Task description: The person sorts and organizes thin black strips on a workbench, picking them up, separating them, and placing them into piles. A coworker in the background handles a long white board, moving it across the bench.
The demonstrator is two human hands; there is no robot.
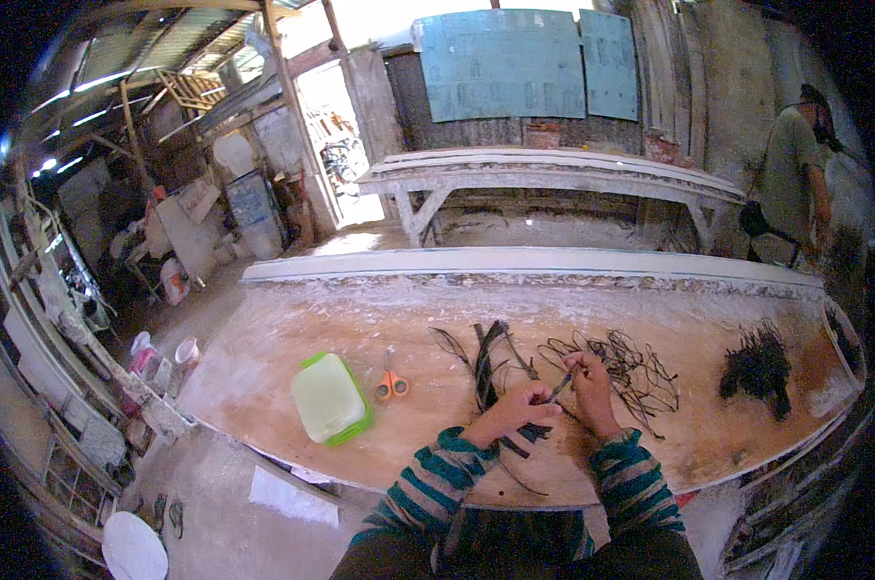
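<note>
A short dark strip point(559, 389) is stretched between my two hands over the near part of the wooden tabletop point(428, 454). My left hand point(516, 414) pinches its lower end, and my right hand point(593, 389) grips the upper end with closed fingers. Whether the strip is cord or strap is too small to tell. Flat black strips point(486, 362) lie under and beyond my left hand. Behind my right hand spreads a loose tangle of thin black cord point(635, 367). Orange-handled scissors point(392, 386) rest to the left, beside a pale box with a bright green rim point(331, 398).
A dark bundle of short strands point(758, 369) lies at the table's right. A long white board point(515, 263) runs along the far edge. Beyond stands a whitish workbench point(553, 169); a person point(795, 169) is at the far right. A round white stool top point(135, 546) shows lower left.
</note>
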